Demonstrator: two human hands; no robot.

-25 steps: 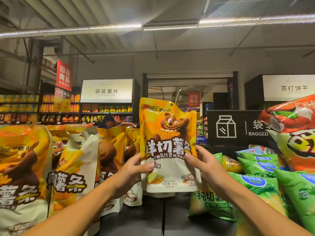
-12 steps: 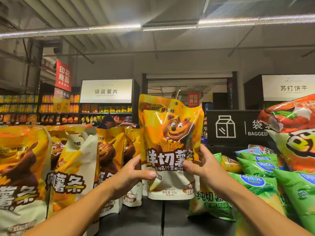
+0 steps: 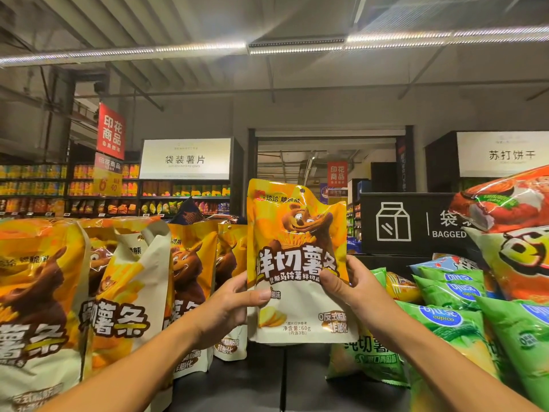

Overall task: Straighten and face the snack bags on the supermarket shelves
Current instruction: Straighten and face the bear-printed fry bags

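A: Where was the yellow bear fries pouch (image 3: 298, 263) at that moment?

B: Upright, front panel toward the camera, held above the dark shelf top (image 3: 252, 379). It sat in the gap between the row of matching yellow pouches (image 3: 190, 281) on the left and the green chip bags (image 3: 445, 319) on the right.

A: Hands?

B: Both grasping it. Left hand (image 3: 228, 304) pinched the lower left edge, thumb across the front. Right hand (image 3: 353, 288) clamped the right edge at about mid-height, thumb on the printed title. Neither was free.

A: Long axis?

B: Vertical, top seal with the hang hole up, bottom gusset down and hanging just clear of the shelf top, as far as I could tell. Slight crumple at the upper right corner.

A: So what did the next move turn on?

B: My judgement: the pouch lay straight ahead of both hands, and its slot was just to its left and below, beside the last standing yellow pouch. The left hand was nearer that row, so it would likely guide the base in while the right steadied the top.

A: Risk?

B: The neighbouring pouches leaned unevenly; one white-backed bag (image 3: 139, 281) faced wrong.
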